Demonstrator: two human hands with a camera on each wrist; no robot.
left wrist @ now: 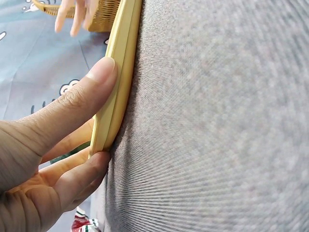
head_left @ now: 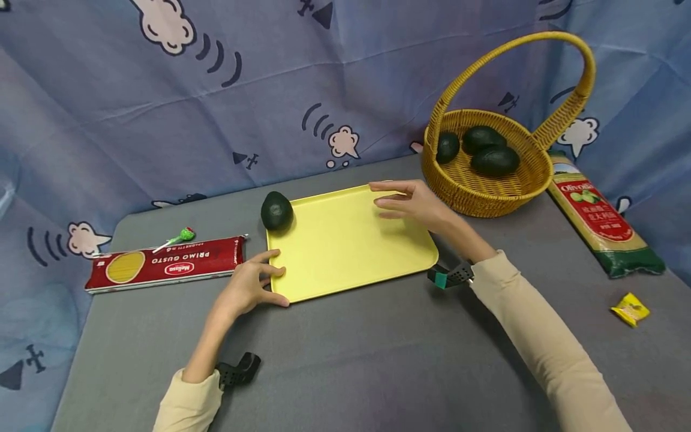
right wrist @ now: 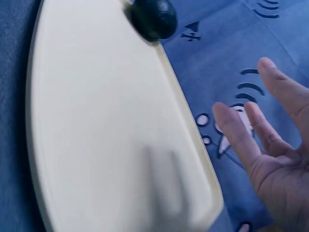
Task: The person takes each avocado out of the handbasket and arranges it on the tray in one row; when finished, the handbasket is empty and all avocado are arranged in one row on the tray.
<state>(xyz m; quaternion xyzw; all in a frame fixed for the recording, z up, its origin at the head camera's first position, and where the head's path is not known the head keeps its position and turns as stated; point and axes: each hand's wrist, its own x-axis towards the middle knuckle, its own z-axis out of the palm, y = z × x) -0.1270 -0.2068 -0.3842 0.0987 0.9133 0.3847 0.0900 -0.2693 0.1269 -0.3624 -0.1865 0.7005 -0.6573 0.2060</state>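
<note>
Yellow tray (head_left: 351, 246) on the grey-covered table (head_left: 345, 360), between the hands. Left hand (head_left: 248, 285) grips its near-left corner, thumb against the near edge, fingers along the left side. Right hand (head_left: 412, 207) above the tray's right part, fingers spread, holding nothing. One dark avocado (head_left: 276, 211) at the far-left corner. Wicker basket (head_left: 480, 204) beyond the right hand, three avocados (head_left: 495, 161) inside. Red spaghetti packet (head_left: 167, 264) left of the tray.
</note>
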